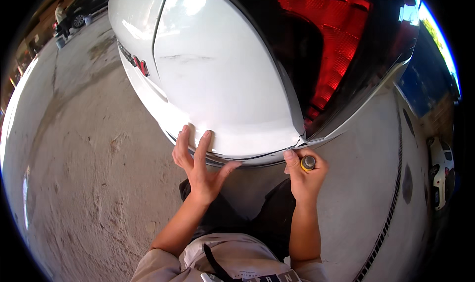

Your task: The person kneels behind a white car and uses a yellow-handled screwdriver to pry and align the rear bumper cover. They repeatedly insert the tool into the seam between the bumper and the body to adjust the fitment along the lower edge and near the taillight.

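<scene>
A white car's rear corner (213, 69) fills the upper middle, with a red tail light (329, 49) in a dark surround at its right. A cracked, uneven seam runs below the light along the panel's lower edge. My left hand (200, 168) has its fingers spread, fingertips on the white panel and thumb at the lower edge. My right hand (307, 178) is closed around a tool (308, 163) with a dark rounded end and yellow band, held at the seam below the light; the tool's working end is hidden.
Concrete floor (89, 148) lies around me, with a drain grate (386, 222) at the right. A person (62, 20) stands by a dark car (86, 5) and a bucket at the upper left. Another white car (440, 173) is at the far right.
</scene>
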Demonstrator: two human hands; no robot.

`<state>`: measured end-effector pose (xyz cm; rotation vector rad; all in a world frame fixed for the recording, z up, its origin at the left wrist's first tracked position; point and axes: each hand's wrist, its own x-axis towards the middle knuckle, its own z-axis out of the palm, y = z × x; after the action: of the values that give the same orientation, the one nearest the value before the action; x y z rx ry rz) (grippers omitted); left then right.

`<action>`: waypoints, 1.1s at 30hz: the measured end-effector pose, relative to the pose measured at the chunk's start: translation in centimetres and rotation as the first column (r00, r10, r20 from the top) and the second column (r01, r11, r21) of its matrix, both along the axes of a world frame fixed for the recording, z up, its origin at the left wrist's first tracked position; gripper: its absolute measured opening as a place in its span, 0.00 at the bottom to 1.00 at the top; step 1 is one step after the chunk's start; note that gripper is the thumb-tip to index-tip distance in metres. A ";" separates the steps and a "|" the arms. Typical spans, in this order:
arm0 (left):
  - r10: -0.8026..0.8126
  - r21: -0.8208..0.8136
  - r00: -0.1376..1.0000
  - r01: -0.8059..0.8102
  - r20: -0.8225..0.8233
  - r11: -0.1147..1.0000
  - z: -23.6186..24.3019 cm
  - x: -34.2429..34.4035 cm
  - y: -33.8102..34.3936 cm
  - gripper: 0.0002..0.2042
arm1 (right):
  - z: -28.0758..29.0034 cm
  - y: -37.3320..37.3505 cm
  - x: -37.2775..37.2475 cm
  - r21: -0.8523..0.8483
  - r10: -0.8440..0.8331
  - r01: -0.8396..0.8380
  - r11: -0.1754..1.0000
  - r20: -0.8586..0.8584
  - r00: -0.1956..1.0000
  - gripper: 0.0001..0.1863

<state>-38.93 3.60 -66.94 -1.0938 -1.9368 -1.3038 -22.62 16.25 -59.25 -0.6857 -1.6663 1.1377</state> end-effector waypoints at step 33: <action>-0.018 0.036 0.998 0.015 0.061 0.999 0.5 0.2 0.2 0.44 | 13.6 -8.5 0.0 0.412 0.375 -0.183 0.892 -0.452 0.809 0.36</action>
<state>-38.71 3.78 -66.48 -1.0661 -1.9452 -1.3907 -22.65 7.80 -45.62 0.1180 -1.4579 1.0669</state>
